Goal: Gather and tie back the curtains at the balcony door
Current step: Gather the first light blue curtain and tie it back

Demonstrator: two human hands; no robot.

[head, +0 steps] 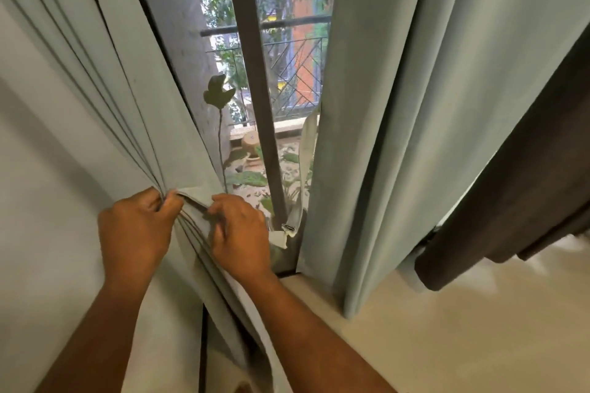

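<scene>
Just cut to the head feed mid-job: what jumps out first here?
Both hands at lower centre: the left hand and right hand pinch the bunched pleats of the left curtain. Between it and the hanging right curtain, a tie-back strap dangles before the balcony door frame.

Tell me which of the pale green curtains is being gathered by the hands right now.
The left curtain: the left hand and right hand both pinch its bunched pleats. The right curtain hangs loose, untouched.
</scene>
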